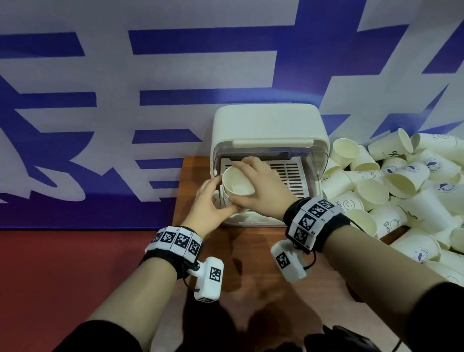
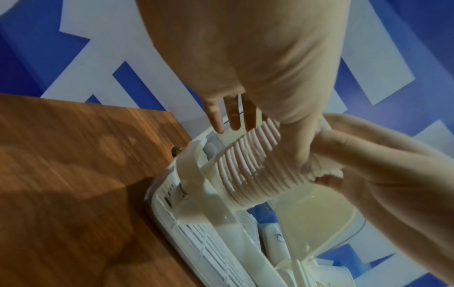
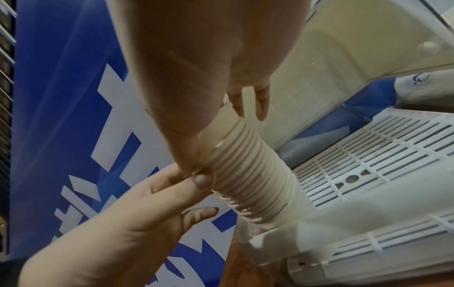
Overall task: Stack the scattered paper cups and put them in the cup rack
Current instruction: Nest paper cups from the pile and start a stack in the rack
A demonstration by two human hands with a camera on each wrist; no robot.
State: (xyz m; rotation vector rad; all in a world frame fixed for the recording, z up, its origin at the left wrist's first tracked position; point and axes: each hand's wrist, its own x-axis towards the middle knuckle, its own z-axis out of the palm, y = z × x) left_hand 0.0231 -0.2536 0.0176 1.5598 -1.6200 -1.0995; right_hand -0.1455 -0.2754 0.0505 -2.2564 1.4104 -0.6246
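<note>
Both hands grip one tall stack of paper cups point(image 1: 237, 185) at the left front of the cup rack point(image 1: 266, 132): the left hand point(image 1: 211, 204) pinches its side, the right hand point(image 1: 257, 186) curls round the top. The rack stands on a wooden worktop point(image 1: 251, 259). To its right lies a heap of loose cups point(image 1: 416, 193), too many to count; some read "HE" or "Be". Behind hangs a white banner point(image 1: 103, 109) with large blue characters.

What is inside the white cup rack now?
The lower end of the stack of paper cups, held by both hands, enters the cup rack over its slatted tray. The stack's bottom is hidden.
</note>
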